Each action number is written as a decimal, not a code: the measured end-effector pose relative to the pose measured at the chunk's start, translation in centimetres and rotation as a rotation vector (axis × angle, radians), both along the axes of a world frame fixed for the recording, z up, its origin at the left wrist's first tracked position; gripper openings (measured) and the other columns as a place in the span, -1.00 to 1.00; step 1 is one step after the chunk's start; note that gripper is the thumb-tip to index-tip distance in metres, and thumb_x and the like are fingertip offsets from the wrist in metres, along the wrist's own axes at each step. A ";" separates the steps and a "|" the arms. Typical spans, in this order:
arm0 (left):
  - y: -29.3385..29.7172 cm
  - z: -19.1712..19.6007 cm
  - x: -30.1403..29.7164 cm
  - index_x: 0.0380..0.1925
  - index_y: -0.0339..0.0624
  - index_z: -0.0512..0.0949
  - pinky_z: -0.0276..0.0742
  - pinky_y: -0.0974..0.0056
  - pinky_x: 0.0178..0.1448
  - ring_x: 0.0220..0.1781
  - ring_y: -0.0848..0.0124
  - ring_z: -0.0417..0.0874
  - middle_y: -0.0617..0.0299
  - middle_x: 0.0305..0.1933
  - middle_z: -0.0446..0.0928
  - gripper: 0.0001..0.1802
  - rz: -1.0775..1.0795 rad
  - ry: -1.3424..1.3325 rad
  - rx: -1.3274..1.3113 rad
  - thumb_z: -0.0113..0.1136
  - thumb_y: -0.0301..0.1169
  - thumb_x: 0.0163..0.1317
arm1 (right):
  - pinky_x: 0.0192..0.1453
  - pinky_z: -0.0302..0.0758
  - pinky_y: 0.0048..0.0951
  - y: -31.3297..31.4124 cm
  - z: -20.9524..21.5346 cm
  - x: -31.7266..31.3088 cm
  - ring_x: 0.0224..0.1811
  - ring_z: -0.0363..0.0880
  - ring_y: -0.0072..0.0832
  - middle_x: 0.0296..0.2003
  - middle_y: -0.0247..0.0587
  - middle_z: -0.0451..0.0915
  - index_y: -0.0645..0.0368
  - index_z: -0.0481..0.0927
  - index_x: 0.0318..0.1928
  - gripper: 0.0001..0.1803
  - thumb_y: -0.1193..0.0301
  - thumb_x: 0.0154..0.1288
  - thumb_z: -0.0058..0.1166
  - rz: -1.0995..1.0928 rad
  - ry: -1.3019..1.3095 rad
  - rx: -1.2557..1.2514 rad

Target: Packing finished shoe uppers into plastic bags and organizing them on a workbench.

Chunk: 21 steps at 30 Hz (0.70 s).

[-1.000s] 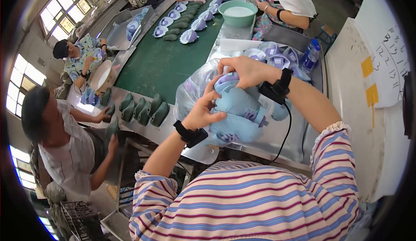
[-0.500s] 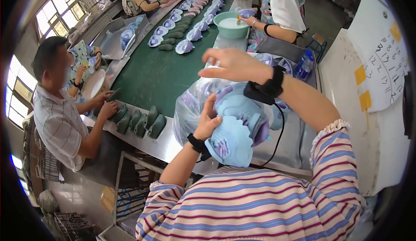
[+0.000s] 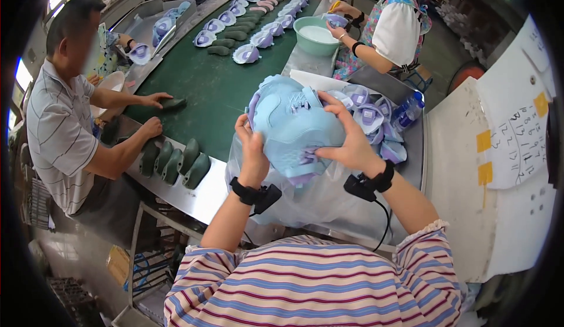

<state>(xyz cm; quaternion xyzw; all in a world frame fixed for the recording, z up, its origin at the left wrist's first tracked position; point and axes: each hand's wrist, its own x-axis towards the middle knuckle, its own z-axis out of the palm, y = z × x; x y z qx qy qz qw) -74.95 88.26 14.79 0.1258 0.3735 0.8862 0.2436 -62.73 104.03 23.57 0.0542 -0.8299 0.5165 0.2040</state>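
Note:
A bundle of light blue shoe uppers (image 3: 288,128) with lavender linings and laces is held up over the near end of the table. My left hand (image 3: 252,152) grips its left side, fingers partly hidden behind it. On the right side my right hand (image 3: 348,141) is closed on it, thumb in front near a lavender-laced part. How many uppers are in the bundle I cannot tell. Beneath it a clear plastic bag (image 3: 332,200) lies crumpled on the metal table. Black bands with small boxes and cables circle both my wrists.
Lavender uppers (image 3: 371,117) are piled at right, beside a blue bottle (image 3: 408,112). Ahead runs a green belt (image 3: 176,83) bearing rows of uppers and soles. Dark green shoe lasts (image 3: 170,163) stand at left by a co-worker (image 3: 70,109). Another person works near a green basin (image 3: 317,38).
My right hand has come down from above onto the bundle, and both hands now hold it higher and farther forward. The left co-worker's hand has reached onto the belt with a dark green piece.

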 end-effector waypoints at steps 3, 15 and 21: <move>-0.5 1.2 -1.3 0.17 0.00 -0.17 0.32 0.23 0.12 0.11 0.31 0.32 0.09 0.15 0.15 -0.22 -0.181 0.008 -0.018 0.10 -0.17 0.10 | 0.35 -0.02 -0.26 1.5 -0.3 0.0 0.38 -0.07 -0.22 0.33 -0.12 -0.03 0.17 0.46 -0.14 -0.45 0.50 -0.29 0.34 0.134 -0.006 0.064; 2.8 0.1 -1.0 0.28 0.08 -0.17 0.28 0.06 0.21 0.27 0.17 0.18 0.08 0.28 0.03 -0.11 -0.364 -0.211 0.014 0.08 -0.39 -0.04 | 0.33 0.01 -0.27 3.0 -0.5 1.5 0.41 -0.24 -0.02 0.37 0.04 -0.31 0.10 0.59 -0.44 -0.76 0.58 -0.23 0.29 0.375 -0.058 0.237; 2.3 -0.7 -4.4 0.27 -0.06 -0.09 0.22 0.15 0.26 0.23 0.19 0.23 0.05 0.23 0.12 -0.12 -0.166 -0.037 0.030 0.09 -0.46 -0.09 | 0.14 0.31 -0.43 12.4 3.3 6.4 -0.01 0.43 -0.49 -0.05 -0.20 0.49 0.29 0.41 0.04 -0.23 0.39 -0.30 0.42 0.063 -0.376 -0.287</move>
